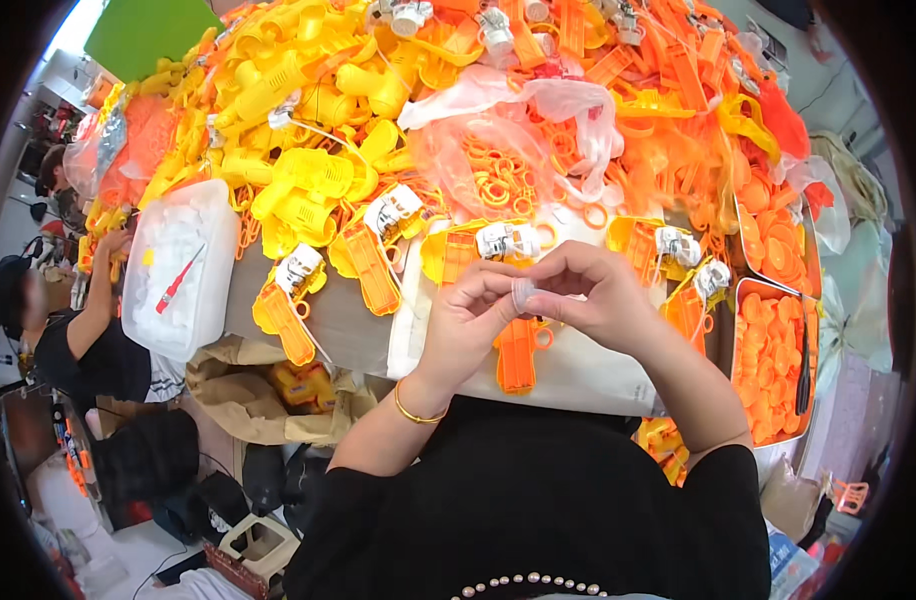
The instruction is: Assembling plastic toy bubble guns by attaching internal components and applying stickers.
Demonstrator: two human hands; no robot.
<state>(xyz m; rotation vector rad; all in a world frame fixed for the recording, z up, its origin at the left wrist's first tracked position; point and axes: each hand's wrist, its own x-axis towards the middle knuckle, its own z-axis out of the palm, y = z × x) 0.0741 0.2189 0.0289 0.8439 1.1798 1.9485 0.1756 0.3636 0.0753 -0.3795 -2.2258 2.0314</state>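
Above the table's near edge, my left hand (470, 308) and my right hand (600, 290) meet, fingertips pinched together. Between them is a small translucent greyish round piece (522, 293); its exact kind cannot be made out, and the fingers partly hide it. Right below the fingers lies an orange ridged plastic part (516, 360). Behind my hands rests a yellow shell with a white mechanism (508, 240) in it. Similar yellow-and-orange assemblies with white mechanisms lie to the left (291, 300) and to the right (668, 250).
A tall pile of yellow shells (278, 85) and orange parts fills the far side. At left stands a white plastic tub (183, 265) with a red screwdriver (178, 280) on top. Bins of orange discs (768, 355) stand at right. Another person (83, 335) works at far left.
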